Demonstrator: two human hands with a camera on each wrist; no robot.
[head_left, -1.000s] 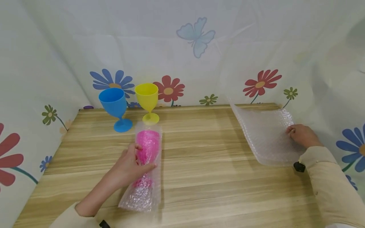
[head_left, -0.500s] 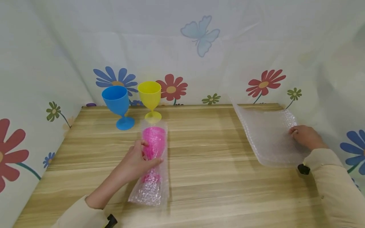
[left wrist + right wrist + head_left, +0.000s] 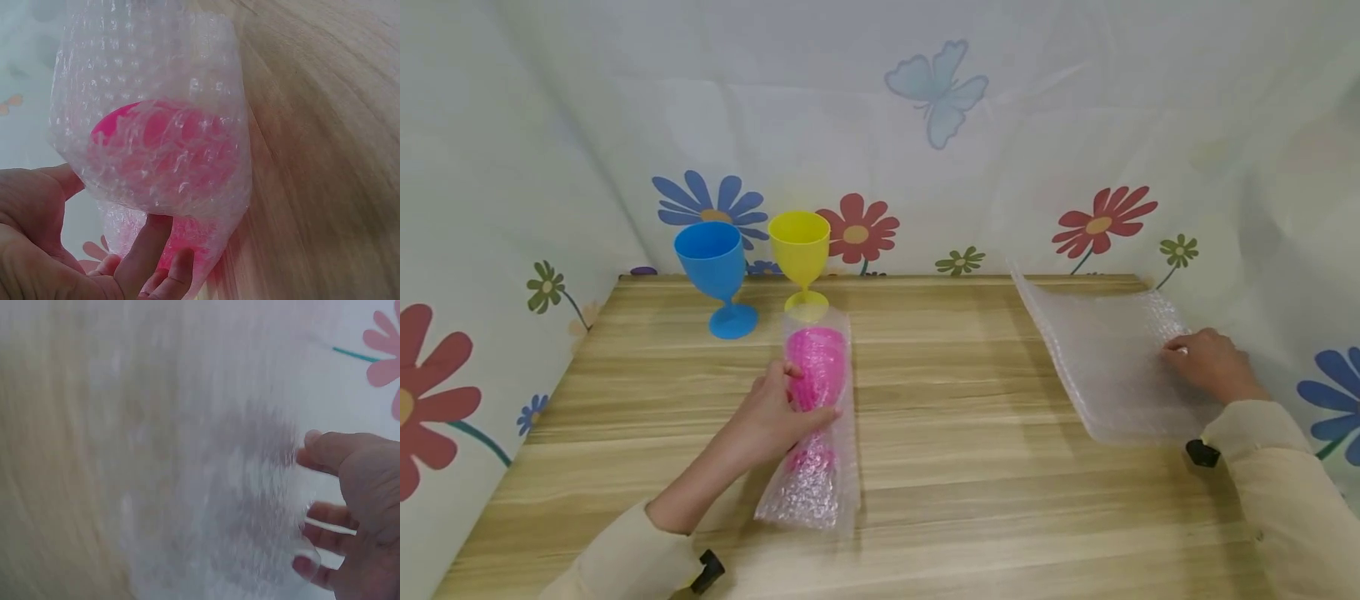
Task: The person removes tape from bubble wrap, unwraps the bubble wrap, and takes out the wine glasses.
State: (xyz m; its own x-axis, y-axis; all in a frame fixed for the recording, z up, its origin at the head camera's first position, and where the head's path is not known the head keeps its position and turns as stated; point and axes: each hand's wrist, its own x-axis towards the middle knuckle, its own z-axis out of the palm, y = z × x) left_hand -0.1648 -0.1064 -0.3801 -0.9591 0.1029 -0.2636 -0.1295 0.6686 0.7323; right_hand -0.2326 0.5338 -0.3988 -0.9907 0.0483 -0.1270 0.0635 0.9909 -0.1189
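My left hand (image 3: 775,412) grips a pink goblet (image 3: 817,367) through the bubble wrap (image 3: 808,504) rolled around it, thumb on one side and fingers on the other. In the left wrist view, the goblet's pink rim (image 3: 115,122) shows inside the wrap's open end. At the right side, my right hand (image 3: 1213,362) pinches the edge of a loose bubble wrap sheet (image 3: 1108,367), whose left edge curls up. The right wrist view is blurred, with the sheet's edge between thumb and fingers. A blue goblet (image 3: 711,271) and a yellow goblet (image 3: 801,250) stand upright beyond my left hand.
The wood-grain table (image 3: 940,400) ends against a flower-printed cloth wall (image 3: 880,117) at the back, with more of that cloth along both sides. The yellow goblet's foot lies right at the far end of the wrapped goblet in the head view.
My left hand has shifted the wrapped goblet slightly to the right and away from me. My right hand keeps its hold on the sheet. The head view has turned slightly left.
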